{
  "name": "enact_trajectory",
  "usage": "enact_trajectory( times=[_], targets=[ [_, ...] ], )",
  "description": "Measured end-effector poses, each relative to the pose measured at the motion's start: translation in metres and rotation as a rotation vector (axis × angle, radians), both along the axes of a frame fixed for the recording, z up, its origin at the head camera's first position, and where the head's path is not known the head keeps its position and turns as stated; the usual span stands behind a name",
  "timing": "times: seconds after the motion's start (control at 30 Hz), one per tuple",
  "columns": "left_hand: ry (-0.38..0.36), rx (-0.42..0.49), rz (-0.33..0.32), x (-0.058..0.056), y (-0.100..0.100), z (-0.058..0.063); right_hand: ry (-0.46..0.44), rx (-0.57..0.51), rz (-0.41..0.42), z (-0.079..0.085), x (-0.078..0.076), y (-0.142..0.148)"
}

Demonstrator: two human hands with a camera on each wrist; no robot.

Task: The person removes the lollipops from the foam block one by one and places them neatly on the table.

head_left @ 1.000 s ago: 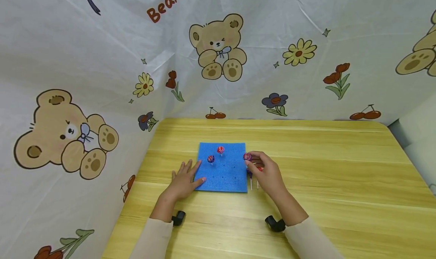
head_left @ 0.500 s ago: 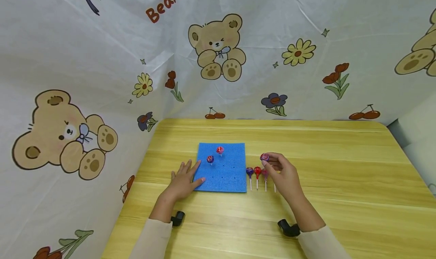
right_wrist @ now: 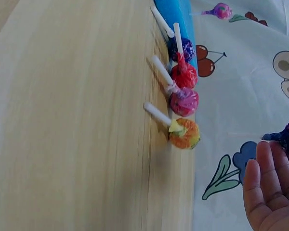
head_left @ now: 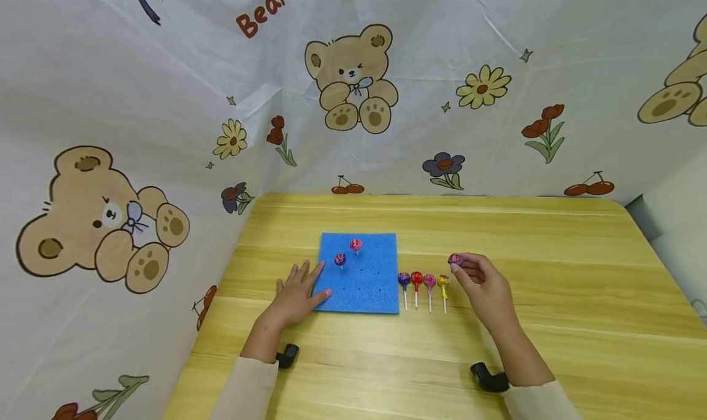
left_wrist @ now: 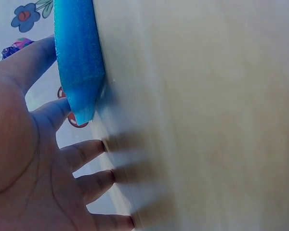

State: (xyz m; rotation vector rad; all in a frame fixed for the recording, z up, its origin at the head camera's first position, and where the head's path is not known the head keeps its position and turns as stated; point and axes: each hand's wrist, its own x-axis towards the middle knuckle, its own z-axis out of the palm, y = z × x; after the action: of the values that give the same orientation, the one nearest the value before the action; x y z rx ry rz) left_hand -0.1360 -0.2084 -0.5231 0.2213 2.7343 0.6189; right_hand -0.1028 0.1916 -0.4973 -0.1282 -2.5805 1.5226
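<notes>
A blue foam board (head_left: 364, 279) lies on the table, with a purple lollipop (head_left: 339, 259) and a pink-red lollipop (head_left: 356, 245) standing upright in it. My left hand (head_left: 294, 297) rests with spread fingers on the board's left edge, thumb and index finger on the foam. In my right hand (head_left: 488, 291), thumb and fingers pinch a dark purple wrapped lollipop (head_left: 455, 260) by its head, above the table. Left of that hand lie a purple lollipop (head_left: 404, 280), a red lollipop (head_left: 417, 279), a pink lollipop (head_left: 429, 281) and a yellow lollipop (head_left: 444, 282) in a row.
The light wooden table (head_left: 552, 272) extends to the right of the row. A white cloth (head_left: 409, 51) printed with bears and flowers hangs behind and along the left side. Small holes dot the foam board. Black wrist cameras (head_left: 488, 378) sit at both wrists.
My right hand has moved right, away from the board, carrying the purple lollipop with it. The row of lollipops it covered is now uncovered. My left hand has stayed in place.
</notes>
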Motion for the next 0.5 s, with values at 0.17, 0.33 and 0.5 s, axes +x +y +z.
enact_trajectory(
  times=[0.17, 0.33, 0.5],
  targets=[
    [-0.006, 0.0, 0.003, 0.0, 0.0, 0.002, -0.062, 0.009, 0.0, 0.002, 0.002, 0.007],
    [-0.002, 0.0, -0.002, 0.0, -0.001, 0.002, -0.123, 0.045, -0.013, 0.002, 0.002, 0.013],
    [0.0, -0.003, -0.006, 0.001, -0.001, 0.002, -0.183, 0.094, -0.004, -0.002, 0.001, 0.017]
  ],
)
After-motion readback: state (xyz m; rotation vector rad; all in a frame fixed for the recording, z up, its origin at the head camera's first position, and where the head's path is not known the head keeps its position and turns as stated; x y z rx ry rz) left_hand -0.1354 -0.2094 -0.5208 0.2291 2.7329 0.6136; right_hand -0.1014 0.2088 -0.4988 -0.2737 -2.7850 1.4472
